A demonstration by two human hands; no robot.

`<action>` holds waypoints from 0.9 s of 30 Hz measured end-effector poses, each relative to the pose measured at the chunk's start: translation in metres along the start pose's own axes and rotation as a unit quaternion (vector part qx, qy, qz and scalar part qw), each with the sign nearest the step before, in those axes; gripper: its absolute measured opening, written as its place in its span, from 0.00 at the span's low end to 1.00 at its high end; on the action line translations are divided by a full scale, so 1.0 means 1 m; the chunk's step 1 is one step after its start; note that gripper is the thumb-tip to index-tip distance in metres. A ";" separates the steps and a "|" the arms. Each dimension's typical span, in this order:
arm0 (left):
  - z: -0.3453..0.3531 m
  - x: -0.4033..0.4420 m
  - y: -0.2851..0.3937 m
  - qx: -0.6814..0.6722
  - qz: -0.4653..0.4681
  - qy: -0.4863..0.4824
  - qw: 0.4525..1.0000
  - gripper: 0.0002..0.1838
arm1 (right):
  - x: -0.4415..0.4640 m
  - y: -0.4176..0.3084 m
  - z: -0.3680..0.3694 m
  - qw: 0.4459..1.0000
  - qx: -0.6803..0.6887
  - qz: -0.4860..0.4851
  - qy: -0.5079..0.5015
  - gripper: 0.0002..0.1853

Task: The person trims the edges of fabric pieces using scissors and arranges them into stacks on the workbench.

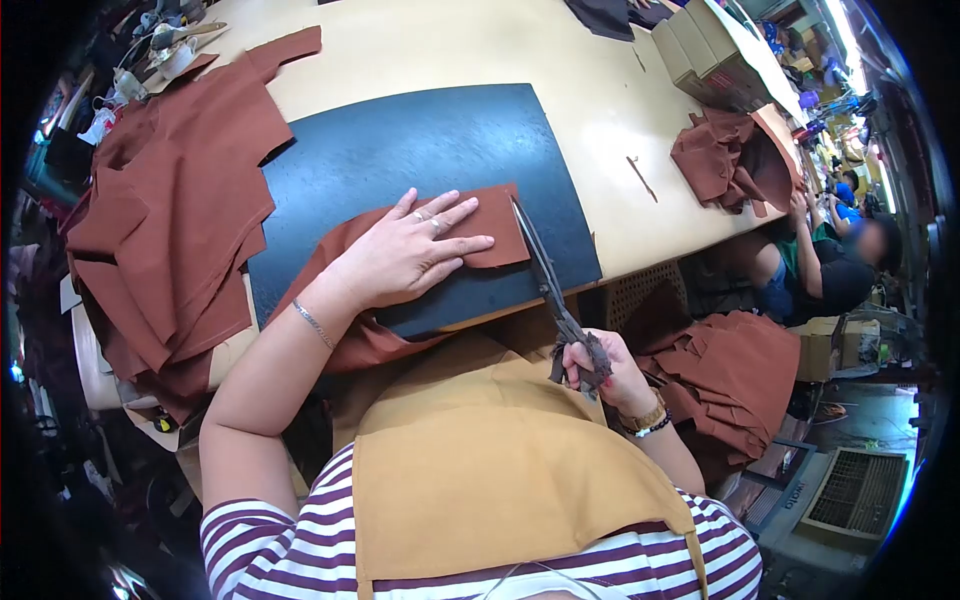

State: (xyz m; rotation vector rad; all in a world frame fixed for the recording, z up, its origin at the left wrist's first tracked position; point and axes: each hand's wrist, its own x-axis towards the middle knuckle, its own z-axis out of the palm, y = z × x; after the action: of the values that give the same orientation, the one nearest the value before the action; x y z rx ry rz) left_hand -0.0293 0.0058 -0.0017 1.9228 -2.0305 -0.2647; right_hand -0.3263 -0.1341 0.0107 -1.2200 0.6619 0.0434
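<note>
Left hand [405, 258]: fingers spread, lying flat on rust-brown cloth [503, 225]. Right hand [615, 372]: fingers curled around wrapped handles of scissors [541, 265], blades at the cloth's right end. Cloth lies smooth on dark mat [420, 130] (near portion sags, creased). Forearm hides part; blade gap unclear.

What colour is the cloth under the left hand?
The cloth is reddish brown, best seen in the head view.
</note>
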 end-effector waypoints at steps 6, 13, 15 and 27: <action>-0.001 0.000 0.003 0.004 0.032 -0.011 0.999 0.21 | 0.014 -0.003 0.005 0.999 0.039 -0.013 0.005 0.14; -0.002 0.001 0.003 0.016 0.022 -0.011 1.000 0.22 | 0.009 -0.003 -0.007 0.999 -0.018 -0.027 0.002 0.14; 0.002 0.001 0.000 0.002 0.029 0.017 0.999 0.19 | 0.008 0.003 -0.014 0.998 -0.018 -0.060 -0.010 0.16; -0.112 -0.030 -0.052 0.101 -0.291 0.007 0.951 0.15 | 0.013 0.024 -0.014 0.993 0.079 -0.084 0.011 0.20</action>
State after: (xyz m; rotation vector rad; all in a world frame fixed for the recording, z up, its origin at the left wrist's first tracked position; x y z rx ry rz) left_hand 0.0611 0.0419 0.0807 2.6125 -1.4774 -0.1820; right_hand -0.3310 -0.1414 -0.0188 -1.1208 0.5684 -0.1594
